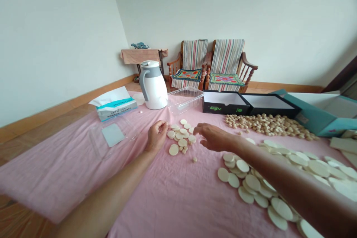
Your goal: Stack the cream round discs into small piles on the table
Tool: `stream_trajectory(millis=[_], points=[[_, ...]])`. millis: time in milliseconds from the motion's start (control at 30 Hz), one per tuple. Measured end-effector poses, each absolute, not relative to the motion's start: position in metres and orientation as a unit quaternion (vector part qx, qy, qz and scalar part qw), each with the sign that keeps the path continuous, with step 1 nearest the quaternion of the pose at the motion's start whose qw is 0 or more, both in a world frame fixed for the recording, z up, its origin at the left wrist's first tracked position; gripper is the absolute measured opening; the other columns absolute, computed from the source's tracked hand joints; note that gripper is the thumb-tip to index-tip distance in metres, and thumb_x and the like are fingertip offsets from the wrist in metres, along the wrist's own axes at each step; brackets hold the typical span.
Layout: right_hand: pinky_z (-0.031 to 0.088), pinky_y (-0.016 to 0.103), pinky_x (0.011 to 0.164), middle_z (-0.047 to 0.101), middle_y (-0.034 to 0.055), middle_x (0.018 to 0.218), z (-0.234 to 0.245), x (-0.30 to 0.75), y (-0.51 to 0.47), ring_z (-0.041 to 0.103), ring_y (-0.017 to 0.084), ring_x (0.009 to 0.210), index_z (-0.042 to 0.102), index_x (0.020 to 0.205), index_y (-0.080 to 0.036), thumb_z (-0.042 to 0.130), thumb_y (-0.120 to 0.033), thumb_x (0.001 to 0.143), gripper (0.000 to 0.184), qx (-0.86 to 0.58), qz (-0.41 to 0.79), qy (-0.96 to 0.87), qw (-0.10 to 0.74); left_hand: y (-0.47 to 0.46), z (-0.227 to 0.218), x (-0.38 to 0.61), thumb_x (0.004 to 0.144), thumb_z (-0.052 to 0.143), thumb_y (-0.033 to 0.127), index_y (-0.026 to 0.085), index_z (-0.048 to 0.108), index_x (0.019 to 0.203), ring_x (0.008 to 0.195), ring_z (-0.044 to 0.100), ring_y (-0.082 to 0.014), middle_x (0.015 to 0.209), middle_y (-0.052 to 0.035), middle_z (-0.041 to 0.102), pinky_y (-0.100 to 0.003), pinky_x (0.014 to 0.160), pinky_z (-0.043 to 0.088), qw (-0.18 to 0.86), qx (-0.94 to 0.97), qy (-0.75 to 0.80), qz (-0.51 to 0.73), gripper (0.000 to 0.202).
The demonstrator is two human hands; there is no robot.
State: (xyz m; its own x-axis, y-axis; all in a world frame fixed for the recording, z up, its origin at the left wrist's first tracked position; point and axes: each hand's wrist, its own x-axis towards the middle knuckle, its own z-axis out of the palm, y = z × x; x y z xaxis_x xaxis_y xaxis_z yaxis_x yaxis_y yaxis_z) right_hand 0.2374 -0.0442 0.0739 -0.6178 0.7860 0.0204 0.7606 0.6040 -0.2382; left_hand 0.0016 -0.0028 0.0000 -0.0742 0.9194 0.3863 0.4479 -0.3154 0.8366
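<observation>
My left hand (157, 135) rests on the pink tablecloth (173, 197) with its fingers curled in a loose fist, right beside a small heap of pale round discs (180, 137). Whether it holds a disc is hidden. My right hand (211, 136) hovers just right of that heap, palm down, its fingers bent and pinched together toward the discs. A wide spread of larger pale discs (262, 186) lies under and beyond my right forearm. Small tan balls (267, 124) form a pile further back.
A white jug (152, 85), a tissue box (117, 108), two clear plastic containers (185, 98) (113, 135), two black boxes (225, 104) and a teal box (320, 113) stand along the far side. Two wooden chairs (209, 67) stand by the wall.
</observation>
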Motion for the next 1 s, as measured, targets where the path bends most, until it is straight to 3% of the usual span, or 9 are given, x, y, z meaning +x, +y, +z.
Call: stream_trajectory(millis=[233, 433, 567, 633, 733, 833, 1000], points=[[0.044, 0.031, 0.079, 0.059, 0.0141, 0.103, 0.058, 0.208, -0.041, 0.056, 0.021, 0.093, 0.057, 0.104, -0.012, 0.054, -0.013, 0.072, 0.032, -0.444, 0.065, -0.892, 0.043, -0.004, 0.002, 0.002, 0.081, 0.049, 0.042, 0.016, 0.062, 0.076, 0.074, 0.064, -0.0183, 0.075, -0.0045, 0.070, -0.025, 0.068, 0.047, 0.253, 0.636, 0.524, 0.507, 0.030], [0.043, 0.030, 0.080, 0.059, 0.0103, 0.101, 0.074, 0.236, -0.054, 0.057, 0.020, 0.093, 0.059, 0.100, -0.016, 0.055, -0.012, 0.067, 0.033, -0.425, 0.106, -0.899, 0.026, -0.004, 0.003, 0.003, 0.081, 0.049, 0.041, 0.016, 0.062, 0.073, 0.074, 0.064, -0.0177, 0.074, -0.0039, 0.069, -0.024, 0.068, 0.046, 0.252, 0.637, 0.524, 0.506, 0.029], [0.045, 0.028, 0.073, 0.062, 0.0046, 0.094, 0.104, 0.275, -0.068, 0.059, 0.018, 0.083, 0.063, 0.095, -0.021, 0.060, -0.014, 0.063, 0.033, -0.400, 0.205, -0.888, -0.100, -0.003, 0.002, 0.004, 0.082, 0.048, 0.040, 0.015, 0.061, 0.073, 0.072, 0.063, -0.0169, 0.073, -0.0036, 0.068, -0.024, 0.067, 0.046, 0.244, 0.649, 0.521, 0.498, 0.029], [0.045, 0.027, 0.072, 0.064, 0.0038, 0.094, 0.113, 0.284, -0.068, 0.059, 0.018, 0.083, 0.064, 0.096, -0.021, 0.063, -0.018, 0.063, 0.033, -0.392, 0.226, -0.883, -0.121, -0.003, 0.001, 0.004, 0.081, 0.049, 0.040, 0.015, 0.061, 0.074, 0.071, 0.063, -0.0166, 0.073, -0.0033, 0.068, -0.024, 0.066, 0.046, 0.242, 0.650, 0.521, 0.497, 0.029], [0.044, 0.026, 0.071, 0.066, 0.0044, 0.093, 0.108, 0.274, -0.054, 0.060, 0.017, 0.084, 0.064, 0.097, -0.019, 0.058, -0.023, 0.073, 0.025, -0.434, 0.200, -0.877, -0.047, -0.002, 0.001, 0.004, 0.081, 0.049, 0.041, 0.015, 0.061, 0.073, 0.070, 0.062, -0.0165, 0.072, -0.0033, 0.068, -0.024, 0.065, 0.045, 0.242, 0.647, 0.523, 0.499, 0.029], [0.043, 0.028, 0.076, 0.063, 0.0101, 0.102, 0.085, 0.248, -0.033, 0.059, 0.020, 0.092, 0.061, 0.101, -0.015, 0.055, -0.016, 0.074, 0.028, -0.494, 0.078, -0.865, 0.039, -0.003, 0.001, 0.003, 0.082, 0.048, 0.041, 0.015, 0.062, 0.074, 0.072, 0.063, -0.0172, 0.073, -0.0035, 0.069, -0.024, 0.066, 0.046, 0.244, 0.646, 0.525, 0.497, 0.031], [0.042, 0.031, 0.075, 0.061, 0.0142, 0.098, 0.053, 0.212, -0.013, 0.058, 0.024, 0.091, 0.057, 0.101, -0.013, 0.054, -0.022, 0.076, 0.026, -0.504, 0.019, -0.863, 0.039, -0.004, 0.002, 0.002, 0.082, 0.049, 0.041, 0.015, 0.062, 0.075, 0.074, 0.065, -0.0181, 0.074, -0.0042, 0.070, -0.024, 0.067, 0.046, 0.255, 0.643, 0.526, 0.494, 0.030]])
